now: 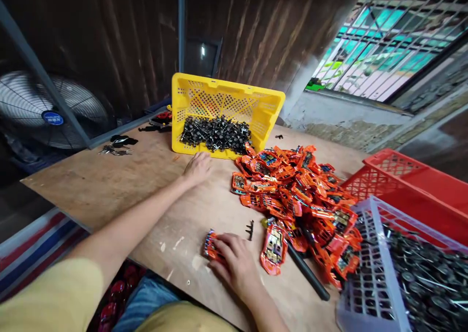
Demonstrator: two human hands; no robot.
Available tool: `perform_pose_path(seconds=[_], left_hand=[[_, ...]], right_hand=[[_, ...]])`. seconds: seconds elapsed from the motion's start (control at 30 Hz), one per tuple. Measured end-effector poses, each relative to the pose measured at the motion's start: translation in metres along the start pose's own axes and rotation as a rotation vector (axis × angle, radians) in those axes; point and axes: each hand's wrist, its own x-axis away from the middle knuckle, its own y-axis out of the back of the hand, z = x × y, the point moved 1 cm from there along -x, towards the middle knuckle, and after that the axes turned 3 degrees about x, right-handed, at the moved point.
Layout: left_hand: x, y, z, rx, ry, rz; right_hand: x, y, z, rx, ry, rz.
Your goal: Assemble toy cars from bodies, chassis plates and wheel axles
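Note:
My right hand is closed over an orange toy car body on the table, covering much of it. My left hand rests just in front of the yellow basket, its fingers curled; whatever they hold, if anything, is hidden. Inside that tilted basket lies a heap of small black wheels on metal axles. Right of my right hand are a small black plastic part and another orange car body, underside up. Behind these spreads a large pile of orange car bodies.
A black rod lies beside the pile. A translucent crate of black wheels and a red crate stand at right. Keys lie on the table's left part. A fan stands beyond the left edge.

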Motion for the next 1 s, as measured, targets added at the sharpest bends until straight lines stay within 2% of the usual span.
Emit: perform_pose_path(seconds=[0.07,0.1,0.17,0.23,0.33,0.4,0.47,0.53,0.6,0.67,0.73,0.77,0.8,0.87,0.93,1.0], left_hand=[[-0.064,-0.019,0.002,-0.040,0.017,0.058],[-0.088,-0.030,0.004,-0.059,0.031,0.085],[-0.120,-0.051,0.010,-0.093,0.051,0.139],[-0.136,-0.068,0.019,-0.120,0.050,0.192],[-0.143,-0.081,0.032,-0.147,0.027,0.244],[-0.143,-0.082,0.038,-0.153,0.011,0.254],[-0.138,-0.077,0.041,-0.177,0.010,0.266],[-0.129,-0.066,0.041,-0.220,0.012,0.280],[-0.117,-0.057,0.043,-0.195,-0.050,0.247],[-0.109,-0.056,0.048,-0.146,-0.077,0.149],[-0.108,-0.065,0.048,-0.075,-0.193,-0.005],[-0.110,-0.072,0.042,-0.021,-0.247,-0.044],[-0.111,-0.078,0.032,0.035,-0.316,-0.078],[-0.115,-0.085,0.000,0.127,-0.440,-0.112],[-0.119,-0.086,-0.039,0.170,-0.536,-0.105],[-0.124,-0.088,-0.073,0.186,-0.578,-0.056]], right_hand=[[-0.004,-0.008,0.000,-0.044,-0.009,0.136],[-0.003,-0.009,-0.004,-0.060,-0.035,0.163],[0.004,-0.005,-0.017,-0.096,-0.100,0.156],[0.014,-0.002,-0.034,-0.135,-0.157,0.105],[0.019,-0.006,-0.055,-0.194,-0.203,0.062],[0.014,-0.008,-0.060,-0.229,-0.218,0.065],[0.007,0.000,-0.057,-0.235,-0.206,0.078],[0.007,0.026,-0.053,-0.181,-0.180,0.066],[0.017,0.072,-0.057,-0.032,-0.230,-0.032],[0.045,0.130,-0.073,0.229,-0.423,-0.226],[0.088,0.187,-0.099,0.546,-0.731,-0.396],[0.111,0.211,-0.114,0.669,-0.870,-0.379],[0.134,0.230,-0.129,0.759,-1.020,-0.300],[0.170,0.253,-0.159,0.773,-1.295,0.013],[0.188,0.263,-0.183,0.714,-1.373,0.230],[0.193,0.267,-0.198,0.664,-1.348,0.303]])
